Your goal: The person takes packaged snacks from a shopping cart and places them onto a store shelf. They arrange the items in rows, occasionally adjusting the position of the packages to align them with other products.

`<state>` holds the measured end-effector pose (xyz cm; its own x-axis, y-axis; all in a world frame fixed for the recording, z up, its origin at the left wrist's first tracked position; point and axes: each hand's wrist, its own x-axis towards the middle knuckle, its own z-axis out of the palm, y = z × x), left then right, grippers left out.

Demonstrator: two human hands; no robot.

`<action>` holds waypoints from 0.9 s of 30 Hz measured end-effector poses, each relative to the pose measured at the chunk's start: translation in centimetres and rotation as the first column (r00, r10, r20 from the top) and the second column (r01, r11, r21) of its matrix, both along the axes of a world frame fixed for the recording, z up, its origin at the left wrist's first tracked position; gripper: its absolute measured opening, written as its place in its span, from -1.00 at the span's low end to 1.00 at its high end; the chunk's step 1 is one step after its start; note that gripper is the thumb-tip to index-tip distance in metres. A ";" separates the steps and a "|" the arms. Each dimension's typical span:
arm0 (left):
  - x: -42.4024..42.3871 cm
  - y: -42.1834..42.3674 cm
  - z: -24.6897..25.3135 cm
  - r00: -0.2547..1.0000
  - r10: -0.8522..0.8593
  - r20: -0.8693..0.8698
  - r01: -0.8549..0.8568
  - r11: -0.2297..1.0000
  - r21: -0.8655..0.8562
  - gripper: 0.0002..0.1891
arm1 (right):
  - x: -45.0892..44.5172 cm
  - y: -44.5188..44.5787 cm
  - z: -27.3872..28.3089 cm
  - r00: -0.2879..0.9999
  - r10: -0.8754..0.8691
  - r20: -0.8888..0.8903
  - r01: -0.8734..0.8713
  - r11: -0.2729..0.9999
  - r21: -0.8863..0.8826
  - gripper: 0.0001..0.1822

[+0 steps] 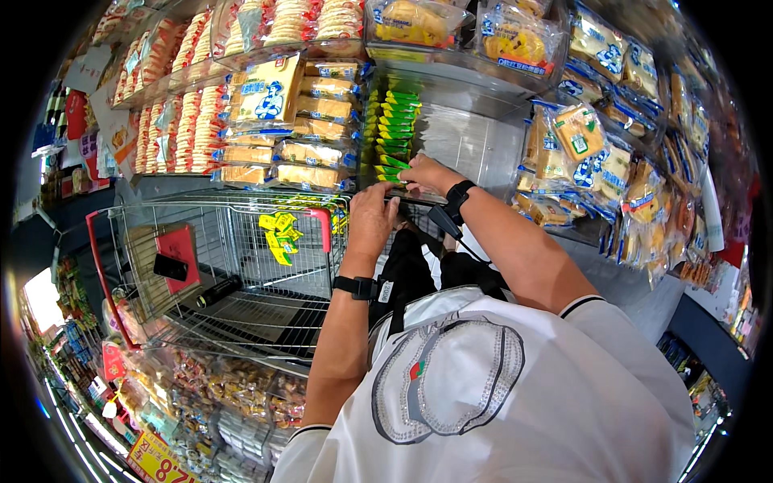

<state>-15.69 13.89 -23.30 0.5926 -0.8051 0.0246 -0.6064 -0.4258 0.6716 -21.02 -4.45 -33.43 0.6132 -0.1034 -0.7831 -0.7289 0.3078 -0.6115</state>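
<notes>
A row of small green-and-yellow packets (395, 130) stands along the left side of a clear plastic display bin (468, 142). My right hand (429, 174) reaches over the bin's front, its fingertips pinching the end of a packet at the near end of that row. At the bin's front left corner, my left hand (369, 211) rests with its fingers over the edge and its thumb apart; no item shows in it. Directly left of it is a wire shopping cart (284, 308) with red corner pieces. A few similar yellow-green packets (281, 235) show at the cart's far side.
Inside the cart are a dark phone (171, 267), a red card (181, 241) and a black cylinder (218, 292). Bagged bread (320, 108) and stacked round crackers (181, 130) fill bins to the left. Loose bread packs (580, 154) are heaped at right. A cable (468, 241) hangs by my right wrist.
</notes>
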 end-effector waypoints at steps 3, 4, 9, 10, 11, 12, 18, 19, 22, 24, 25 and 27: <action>0.0 0.1 0.0 1.000 0.007 -0.003 -0.007 1.000 0.006 -0.71 | 0.1 0.2 0.5 0.990 -0.144 -0.002 0.143 0.980 0.140 -0.49; 0.0 0.2 0.0 1.000 0.008 -0.001 -0.008 1.000 0.006 -0.71 | 0.3 0.2 0.8 0.992 -0.129 -0.017 0.130 0.983 0.130 -0.49; -0.1 0.2 -0.1 1.000 0.019 -0.001 -0.019 1.000 0.003 -0.70 | 0.6 0.4 1.8 0.989 -0.115 -0.093 0.121 0.991 0.060 -0.48; -0.1 0.2 0.0 1.000 0.019 0.000 -0.019 1.000 0.001 -0.70 | 0.6 0.3 1.8 0.991 -0.080 -0.106 0.086 0.995 0.053 -0.49; -0.1 0.2 0.0 1.000 0.019 0.000 -0.019 1.000 -0.001 -0.70 | 0.6 0.1 1.8 0.992 -0.045 -0.120 0.050 0.998 0.046 -0.49; -0.1 0.3 -0.1 1.000 0.017 0.000 -0.017 1.000 -0.005 -0.70 | 0.6 -0.1 1.7 0.991 -0.011 -0.133 0.016 0.999 0.039 -0.50; -0.4 0.3 0.0 1.000 0.017 -0.016 -0.017 1.000 -0.023 -0.71 | 0.7 0.9 0.0 0.965 -0.244 -0.095 0.255 0.958 0.132 -0.59; -0.5 0.4 0.0 1.000 0.020 -0.019 -0.021 0.999 -0.026 -0.71 | 0.6 0.9 0.1 0.979 -0.184 -0.087 0.193 0.975 0.106 -0.61; -0.9 0.9 0.2 0.997 0.077 -0.023 -0.078 0.994 -0.071 -0.71 | 0.3 0.8 0.4 0.997 -0.032 -0.069 0.035 0.999 0.041 -0.68; -1.4 1.4 1.0 0.993 0.119 -0.024 -0.121 0.989 -0.088 -0.71 | -0.2 0.8 -0.1 0.998 0.022 -0.057 -0.021 1.000 0.019 -0.73; -1.5 1.9 1.6 0.991 0.134 -0.024 -0.136 0.987 -0.084 -0.72 | -0.4 0.4 -0.6 0.996 0.061 -0.072 -0.062 0.998 -0.011 -0.74; -1.3 3.1 2.9 0.984 0.177 -0.012 -0.177 0.981 -0.080 -0.72 | -0.6 -0.5 -1.4 0.984 0.145 -0.105 -0.153 0.986 -0.065 -0.76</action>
